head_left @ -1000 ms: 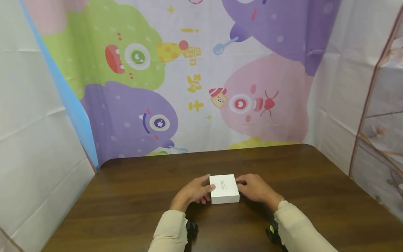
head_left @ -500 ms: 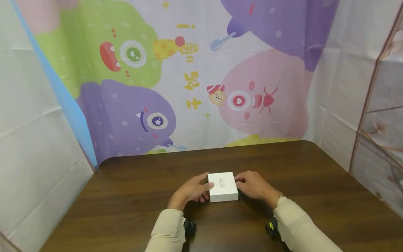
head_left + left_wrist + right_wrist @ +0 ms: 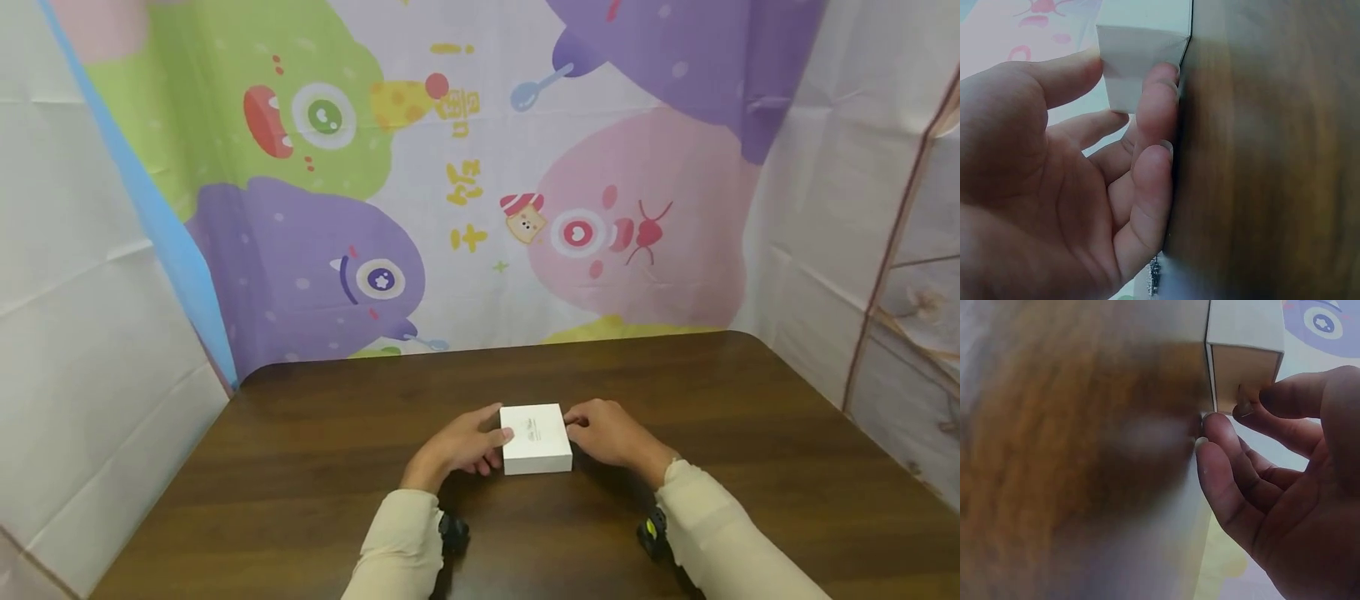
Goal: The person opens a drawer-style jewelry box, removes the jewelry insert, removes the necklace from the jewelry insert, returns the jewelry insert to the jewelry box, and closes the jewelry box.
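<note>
A small flat white box [image 3: 537, 442] with fine dark lettering on its lid lies on the brown table. My left hand [image 3: 465, 442] grips its left side, with the thumb on the lid's edge and the index finger along the far side. In the left wrist view, the other fingers of that hand curl low beside the box's end wall [image 3: 1141, 59]. My right hand [image 3: 609, 432] is at the opposite end. The right wrist view shows its thumb and index finger pinching a small pull tab [image 3: 1241, 392] on the beige end face, partly hidden by the fingertips.
The wooden table [image 3: 337, 517] runs back to a cloth [image 3: 480, 308] printed with cartoon monsters. Pale cloth walls stand at the left [image 3: 90, 333] and right [image 3: 810, 250]. Dark wrist devices sit below the left sleeve [image 3: 401, 533] and right sleeve [image 3: 727, 525].
The head view has shifted slightly. Both hands keep nearly the same places at the two ends of the box, which stays closed on the table.
</note>
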`<state>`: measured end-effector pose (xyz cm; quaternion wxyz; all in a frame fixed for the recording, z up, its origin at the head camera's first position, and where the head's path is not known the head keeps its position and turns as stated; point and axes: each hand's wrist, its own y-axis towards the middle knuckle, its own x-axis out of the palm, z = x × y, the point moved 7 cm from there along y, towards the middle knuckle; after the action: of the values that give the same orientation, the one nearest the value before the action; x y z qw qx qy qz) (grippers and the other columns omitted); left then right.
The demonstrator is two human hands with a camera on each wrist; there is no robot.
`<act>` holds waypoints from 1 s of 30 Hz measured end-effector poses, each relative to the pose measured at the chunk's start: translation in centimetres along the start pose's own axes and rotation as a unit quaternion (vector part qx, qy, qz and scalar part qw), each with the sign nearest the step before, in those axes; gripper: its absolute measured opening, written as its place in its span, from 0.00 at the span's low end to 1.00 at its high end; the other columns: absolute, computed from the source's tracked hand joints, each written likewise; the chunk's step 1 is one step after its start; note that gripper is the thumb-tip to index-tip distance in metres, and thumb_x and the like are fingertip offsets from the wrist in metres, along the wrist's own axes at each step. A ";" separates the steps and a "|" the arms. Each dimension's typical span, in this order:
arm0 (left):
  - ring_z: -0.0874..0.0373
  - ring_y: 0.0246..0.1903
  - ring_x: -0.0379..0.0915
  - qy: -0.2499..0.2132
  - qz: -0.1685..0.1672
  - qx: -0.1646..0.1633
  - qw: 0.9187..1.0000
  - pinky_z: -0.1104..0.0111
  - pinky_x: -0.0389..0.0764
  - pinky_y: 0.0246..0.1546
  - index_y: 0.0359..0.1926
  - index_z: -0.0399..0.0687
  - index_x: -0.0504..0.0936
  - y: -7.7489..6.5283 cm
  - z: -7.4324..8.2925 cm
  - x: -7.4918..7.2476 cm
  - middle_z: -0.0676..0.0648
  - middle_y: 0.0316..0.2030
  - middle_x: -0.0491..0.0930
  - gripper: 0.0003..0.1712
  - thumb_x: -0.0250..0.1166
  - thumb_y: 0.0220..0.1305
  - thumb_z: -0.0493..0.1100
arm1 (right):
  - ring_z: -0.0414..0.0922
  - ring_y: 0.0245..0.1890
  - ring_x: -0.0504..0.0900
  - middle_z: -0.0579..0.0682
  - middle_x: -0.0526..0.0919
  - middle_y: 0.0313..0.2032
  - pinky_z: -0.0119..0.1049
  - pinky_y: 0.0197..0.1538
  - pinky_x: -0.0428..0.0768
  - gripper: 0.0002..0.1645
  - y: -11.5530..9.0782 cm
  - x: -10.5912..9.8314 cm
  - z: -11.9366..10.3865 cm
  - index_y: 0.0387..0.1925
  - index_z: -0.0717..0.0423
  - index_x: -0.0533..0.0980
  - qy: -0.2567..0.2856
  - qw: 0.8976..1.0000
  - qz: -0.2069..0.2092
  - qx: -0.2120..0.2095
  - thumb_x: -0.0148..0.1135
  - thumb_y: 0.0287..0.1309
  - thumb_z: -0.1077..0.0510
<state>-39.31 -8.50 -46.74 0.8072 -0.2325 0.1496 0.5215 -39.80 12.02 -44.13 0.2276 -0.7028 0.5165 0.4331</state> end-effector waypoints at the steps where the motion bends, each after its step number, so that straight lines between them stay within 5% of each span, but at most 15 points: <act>1: 0.55 0.24 0.79 -0.001 -0.001 0.002 1.000 0.64 0.74 0.28 0.78 0.49 0.57 0.0 0.1 -0.1 0.45 0.25 0.83 0.41 0.62 0.72 0.53 | 0.43 0.35 0.78 0.49 0.86 0.40 0.45 0.44 0.78 0.13 0.1 0.0 0.0 0.45 0.60 0.86 0.000 1.000 0.001 -0.002 0.60 0.63 0.61; 15: 0.56 0.23 0.79 -0.028 0.000 -0.005 1.000 0.67 0.75 0.27 0.76 0.37 0.56 -0.8 -1.5 -0.4 0.44 0.27 0.85 0.40 0.58 0.74 0.54 | 0.42 0.24 0.77 0.50 0.83 0.35 0.38 0.27 0.77 0.14 0.2 1.1 0.4 0.49 0.62 0.82 0.071 0.996 -0.038 0.039 0.60 0.65 0.62; 30: 0.53 0.23 0.81 -0.073 0.028 0.001 0.997 0.65 0.77 0.25 0.74 0.36 0.59 -0.8 -1.3 -1.0 0.40 0.29 0.84 0.37 0.55 0.76 0.55 | 0.41 0.23 0.78 0.49 0.82 0.32 0.37 0.27 0.77 0.14 0.5 0.4 0.3 0.48 0.64 0.81 0.064 0.997 -0.034 0.029 0.59 0.65 0.61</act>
<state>-39.04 -10.27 -47.20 0.8015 -0.1888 0.0972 0.5590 -40.31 11.90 -44.61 0.2293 -0.7393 0.5182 0.3637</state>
